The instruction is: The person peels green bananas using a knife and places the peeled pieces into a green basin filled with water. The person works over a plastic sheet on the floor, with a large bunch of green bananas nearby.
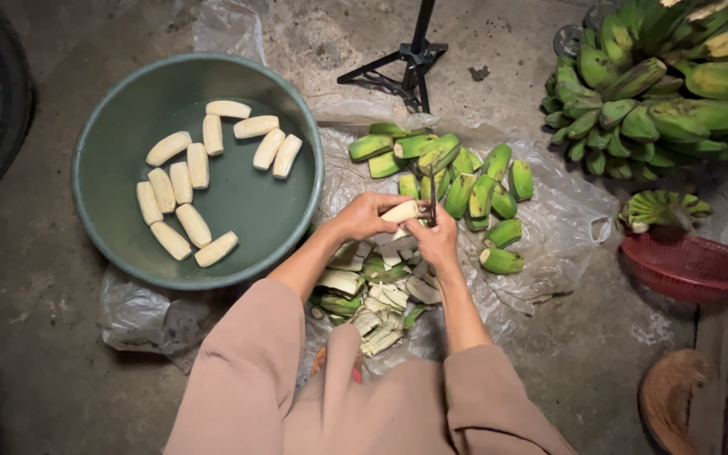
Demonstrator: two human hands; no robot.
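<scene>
1. Crouching over a crumpled clear plastic sheet (566, 211) spread on a grey concrete floor (35, 286), the person worked with both bare hands close together above a heap of green-and-cream peel strips (377, 299).
2. The left hand (364, 215) was curled around a pale, peeled banana (401, 211), fingers pressed on its near end; the fruit sat between the two hands, just above the peel heap.
3. The right hand (438, 240) was clenched on a thin dark tool, seemingly a small knife (431, 212), whose tip met the banana; the blade itself was too small to make out.
4. Judged from its look, the bare banana would be light and firm yet slick and easily bruised or snapped; holding it along its length with the whole palm, not at the tip, seemed the surest grip.
5. A wide round green plastic basin (103, 152) lay to the left, holding a dozen or so peeled bananas (187, 181) in loose rows; unpeeled short green bananas (457, 181) lay on the sheet just beyond the hands.
6. Further right sat a large green banana bunch (659, 84), a red mesh basket (693, 265) and, beyond the sheet, a black tripod foot (410, 63).
</scene>
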